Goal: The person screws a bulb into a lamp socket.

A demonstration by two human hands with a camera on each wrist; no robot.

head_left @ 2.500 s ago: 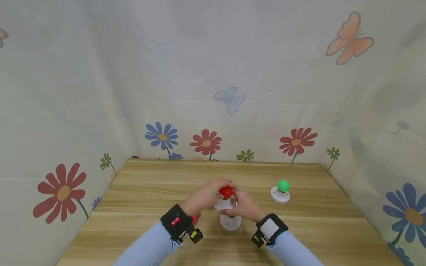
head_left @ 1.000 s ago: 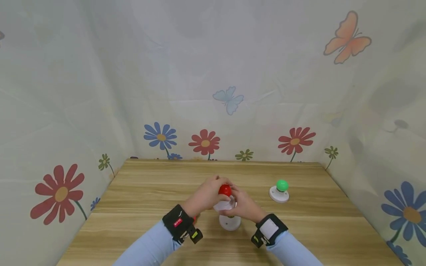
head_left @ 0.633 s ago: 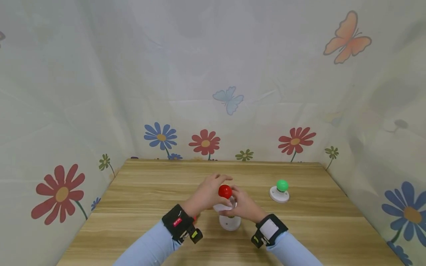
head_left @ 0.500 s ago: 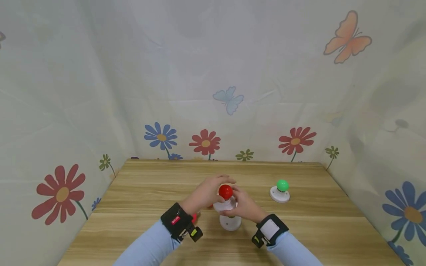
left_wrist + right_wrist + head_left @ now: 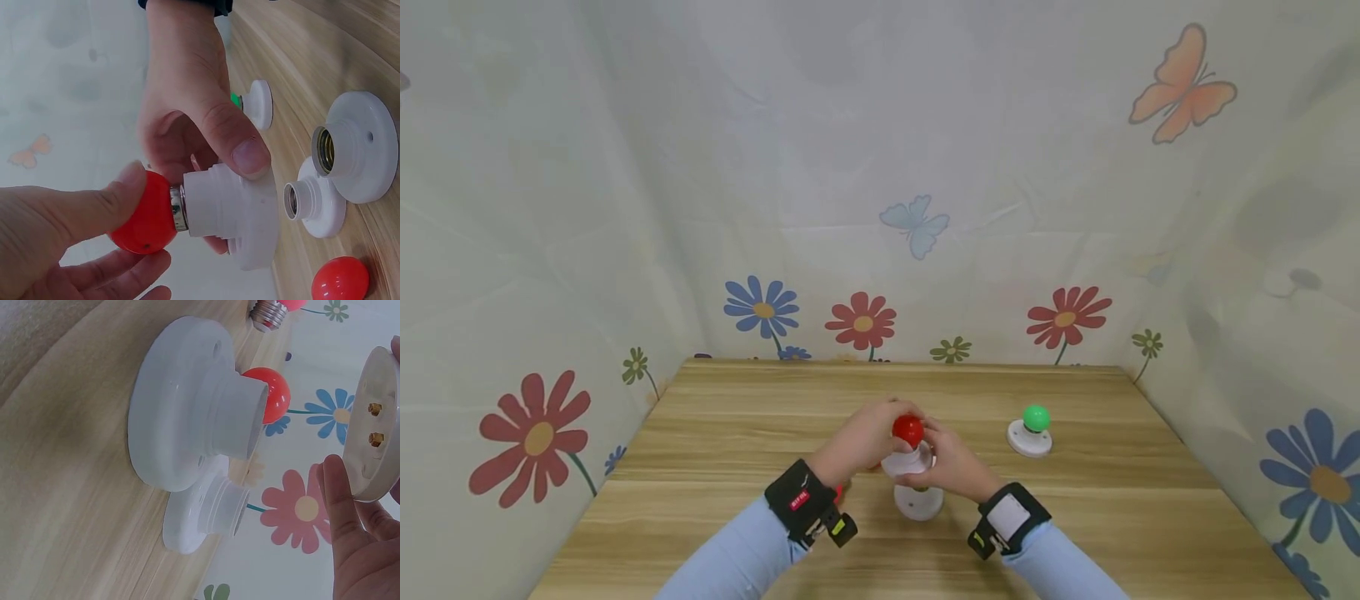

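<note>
My left hand pinches a red light bulb between thumb and fingers. Its metal screw base sits partly inside a white lamp socket, with some thread still showing. My right hand grips this socket by its round base, above the table. Two brass screws show on the socket's underside in the right wrist view. Below the hands, a second white socket stands on the table with its mouth bare; a third socket is close beside it.
A green bulb stands in a white socket at the table's right. Loose red bulbs lie near the left forearm, one bulb's screw base showing. Flower-printed cloth surrounds the wooden table.
The left fingers tightened around the bulb, spread off it about half a second ago, and now close on it again. The right hand keeps hold of the socket in nearly the same place.
</note>
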